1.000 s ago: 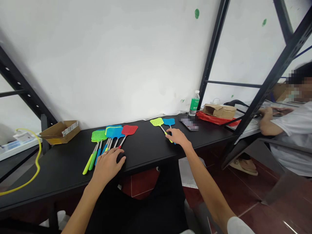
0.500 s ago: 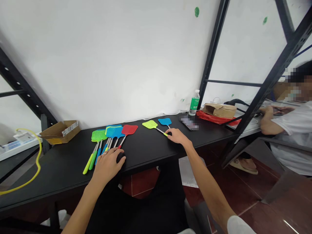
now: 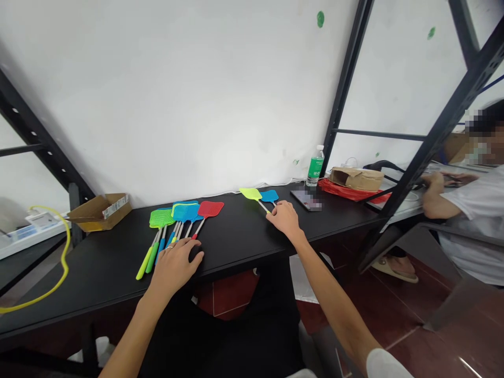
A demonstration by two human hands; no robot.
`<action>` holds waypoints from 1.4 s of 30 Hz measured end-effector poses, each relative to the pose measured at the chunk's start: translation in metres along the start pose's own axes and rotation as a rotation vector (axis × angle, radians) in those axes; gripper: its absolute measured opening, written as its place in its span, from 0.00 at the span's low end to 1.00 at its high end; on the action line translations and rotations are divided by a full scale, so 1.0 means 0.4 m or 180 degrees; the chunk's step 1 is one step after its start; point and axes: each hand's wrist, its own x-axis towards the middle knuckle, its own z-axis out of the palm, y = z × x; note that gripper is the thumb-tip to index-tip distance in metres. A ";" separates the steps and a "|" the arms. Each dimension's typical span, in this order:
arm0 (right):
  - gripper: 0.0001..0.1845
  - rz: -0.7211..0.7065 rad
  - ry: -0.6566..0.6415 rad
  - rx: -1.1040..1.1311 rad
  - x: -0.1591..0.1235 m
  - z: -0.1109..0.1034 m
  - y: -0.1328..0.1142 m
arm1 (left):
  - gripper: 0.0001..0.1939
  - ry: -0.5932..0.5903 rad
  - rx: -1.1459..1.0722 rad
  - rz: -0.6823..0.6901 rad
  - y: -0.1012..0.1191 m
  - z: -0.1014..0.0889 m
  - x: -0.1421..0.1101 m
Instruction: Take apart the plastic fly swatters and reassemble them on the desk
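My right hand (image 3: 284,216) is closed around the handle end of a yellow-green fly swatter (image 3: 252,195), whose head tilts up off the black table. Just beside it lies a blue fly swatter (image 3: 270,196), its handle hidden by the same hand. At the left, my left hand (image 3: 177,261) rests palm down with fingers stretched over the lower handles of a row of fly swatters. That row includes a red fly swatter (image 3: 211,209), overlapping blue fly swatters (image 3: 186,212) and a green fly swatter (image 3: 161,218). Yellow-green and green handles stick out left of this hand.
A phone (image 3: 306,200), a water bottle (image 3: 315,167) and a cardboard piece (image 3: 356,178) on red plastic lie to the right. An open cardboard box (image 3: 98,212) and a yellow cable (image 3: 65,257) are at the left. Another person (image 3: 468,199) sits at far right.
My right hand has shifted slightly to the right and up, and the yellow-green fly swatter has lifted and tilted with it. My left hand stays in place.
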 end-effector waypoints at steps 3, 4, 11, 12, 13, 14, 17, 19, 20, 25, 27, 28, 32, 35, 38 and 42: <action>0.13 0.0294 0.0048 -0.0158 0.002 0.002 0.006 | 0.18 -0.0030 0.0077 -0.0035 0.001 0.001 0.001; 0.13 0.0372 0.0026 -0.0217 0.002 0.004 0.008 | 0.18 -0.0027 0.0103 -0.0036 0.000 0.002 0.002; 0.15 0.0438 0.0012 -0.0261 0.000 0.012 0.007 | 0.19 0.0145 0.0408 0.0019 -0.013 0.014 0.007; 0.15 0.0426 0.0020 -0.0234 -0.001 0.010 0.006 | 0.20 0.0179 0.0447 0.0009 -0.013 0.014 0.007; 0.16 0.0418 0.0018 -0.0205 -0.001 0.008 0.005 | 0.20 0.0217 0.0482 -0.0009 -0.012 0.014 0.006; 0.16 0.0411 0.0010 -0.0178 -0.001 0.006 0.005 | 0.21 0.0260 0.0516 -0.0029 -0.011 0.014 0.005; 0.15 0.0404 0.0034 -0.0105 -0.001 0.000 0.004 | 0.24 0.0377 0.0605 -0.0063 -0.007 0.013 0.003; 0.13 0.0369 0.0104 -0.0057 -0.002 -0.003 0.003 | 0.25 0.0413 0.0601 -0.0103 -0.003 0.011 0.002; 0.13 0.0337 0.0148 -0.0023 -0.002 -0.005 0.002 | 0.26 0.0422 0.0573 -0.0136 -0.001 0.009 0.001; 0.12 0.0025 0.0310 0.0539 0.004 -0.014 -0.005 | 0.26 0.0585 0.0083 -0.0265 0.013 -0.011 -0.002; 0.12 -0.0050 0.0178 0.1103 0.009 -0.017 -0.013 | 0.26 0.0731 -0.0294 -0.0184 0.022 -0.022 -0.003; 0.13 -0.0049 0.0016 0.1496 0.010 -0.018 -0.019 | 0.26 0.0800 -0.0490 -0.0130 0.028 -0.028 -0.004; 0.20 0.0069 -0.1105 0.3287 -0.001 -0.016 -0.057 | 0.25 0.0985 -0.1070 0.0064 0.059 -0.052 -0.011; 0.26 0.0093 -0.1807 0.4164 -0.019 -0.007 -0.092 | 0.24 0.0953 -0.1315 0.0314 0.083 -0.060 -0.018; 0.27 0.0128 -0.2013 0.4832 -0.034 0.006 -0.118 | 0.24 0.0804 -0.1401 0.0524 0.100 -0.059 -0.023; 0.24 0.0264 -0.1857 0.5447 -0.043 0.010 -0.135 | 0.23 0.0786 -0.1368 0.0687 0.112 -0.054 -0.025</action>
